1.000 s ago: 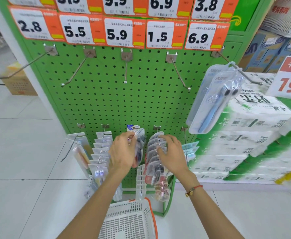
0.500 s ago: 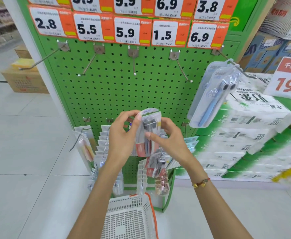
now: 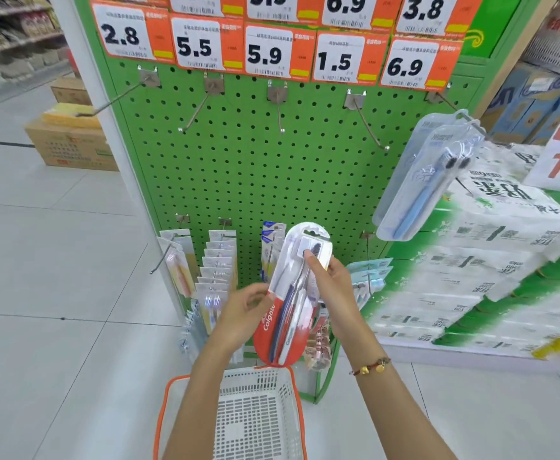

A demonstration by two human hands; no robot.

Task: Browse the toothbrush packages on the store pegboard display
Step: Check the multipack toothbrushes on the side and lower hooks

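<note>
I take the green pegboard as my landmark. Across its top runs a row of orange price tags; under them most of the long hooks hang bare. Off its right edge sits a stack of tissue packs, and from its upper right hook dangles a clear pack with a blue toothbrush. Along its lower row, left of centre, more toothbrush packages hang in overlapping files. On the floor at its foot stands a white basket with an orange rim.

In front of the pegboard's lower middle I hold a red and white Colgate package, tilted, face toward me. My left hand pinches its left edge near the red band, its grip closed on the card. My right hand clamps the right edge, thumb laid across the clear blister near the bristles.

I judge this the inspecting step: one pack off its hook, being read. Next, I would either re-thread its hang hole onto a lower hook, which needs careful alignment, or drop it into the basket.
</note>
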